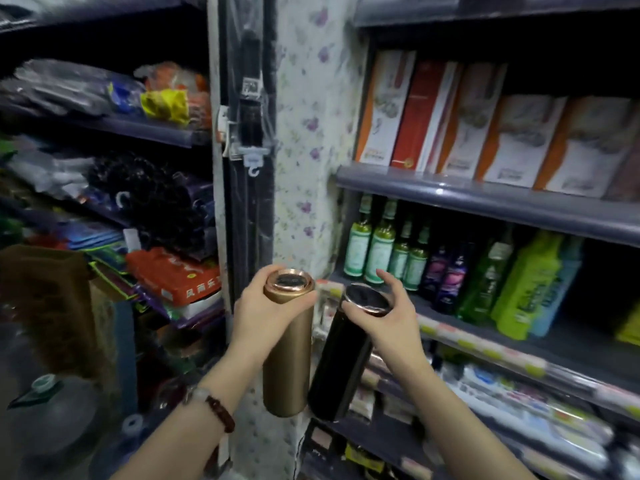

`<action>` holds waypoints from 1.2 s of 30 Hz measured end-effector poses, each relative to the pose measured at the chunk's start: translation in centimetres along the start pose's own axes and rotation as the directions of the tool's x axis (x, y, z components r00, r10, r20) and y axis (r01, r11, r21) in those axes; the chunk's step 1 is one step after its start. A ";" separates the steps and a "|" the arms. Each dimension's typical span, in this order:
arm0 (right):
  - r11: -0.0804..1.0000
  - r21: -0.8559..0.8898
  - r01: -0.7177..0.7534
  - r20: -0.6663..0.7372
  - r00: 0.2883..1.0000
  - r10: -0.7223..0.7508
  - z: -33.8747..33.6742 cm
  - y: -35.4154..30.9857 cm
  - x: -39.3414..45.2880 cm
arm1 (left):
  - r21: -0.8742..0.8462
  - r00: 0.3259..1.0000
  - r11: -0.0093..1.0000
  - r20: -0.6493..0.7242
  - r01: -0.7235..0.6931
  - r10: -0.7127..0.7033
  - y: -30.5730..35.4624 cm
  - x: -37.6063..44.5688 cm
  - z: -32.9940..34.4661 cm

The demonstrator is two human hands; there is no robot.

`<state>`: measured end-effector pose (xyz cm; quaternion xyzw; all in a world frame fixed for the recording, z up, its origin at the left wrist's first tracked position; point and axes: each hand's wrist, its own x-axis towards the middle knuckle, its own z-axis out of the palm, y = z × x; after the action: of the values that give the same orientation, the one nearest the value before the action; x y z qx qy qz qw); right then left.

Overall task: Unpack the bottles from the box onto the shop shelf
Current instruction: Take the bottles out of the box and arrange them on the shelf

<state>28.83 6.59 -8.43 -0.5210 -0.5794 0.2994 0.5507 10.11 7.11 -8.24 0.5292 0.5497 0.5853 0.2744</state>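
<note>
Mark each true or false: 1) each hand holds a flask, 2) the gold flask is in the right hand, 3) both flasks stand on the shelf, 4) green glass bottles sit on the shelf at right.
1) True: the left hand grips the gold metal flask, and the right hand grips the black metal flask.
2) False: the gold flask is in the left hand.
3) False: both are held in the air, in front of the shelf.
4) True: the green glass bottles stand there.
</note>
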 end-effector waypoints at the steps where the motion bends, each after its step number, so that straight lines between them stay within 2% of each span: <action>1: 1.000 0.016 -0.001 -0.041 0.999 0.002 -1.5 -0.4 0.2 | -0.034 1.000 0.999 0.015 -0.001 0.002 1.2 0.1 1.2; 6: 0.997 0.073 0.010 -0.187 0.982 0.004 -9.5 -2.6 1.8 | -0.214 0.991 0.977 0.127 -0.009 0.037 7.4 0.0 8.0; 13: 0.993 0.106 0.044 -0.262 0.965 -0.015 -20.7 -5.9 3.9 | -0.311 0.965 0.950 0.241 -0.027 0.106 15.0 -0.2 16.9; 19: 0.991 0.068 0.114 -0.270 0.958 -0.092 -27.0 -9.0 6.9 | -0.358 0.953 0.930 0.245 -0.080 0.176 21.9 0.7 21.3; 25: 0.981 0.075 0.179 -0.276 0.949 -0.152 -28.5 -12.1 11.3 | -0.401 0.944 0.905 0.221 -0.141 0.245 26.6 3.1 22.1; 30: 0.956 0.118 0.268 -0.313 0.924 -0.220 -27.3 -15.3 13.9 | -0.405 0.921 0.879 0.177 -0.253 0.346 29.2 5.9 21.5; 36: 0.927 0.043 0.373 -0.456 0.833 -0.314 -25.6 -18.6 16.9 | -0.428 0.843 0.791 0.110 -0.438 0.527 31.6 9.3 20.5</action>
<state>50.62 11.34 19.69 -0.4253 -0.5027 0.1066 0.7450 34.58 14.97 20.84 0.6501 0.2343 0.6690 0.2737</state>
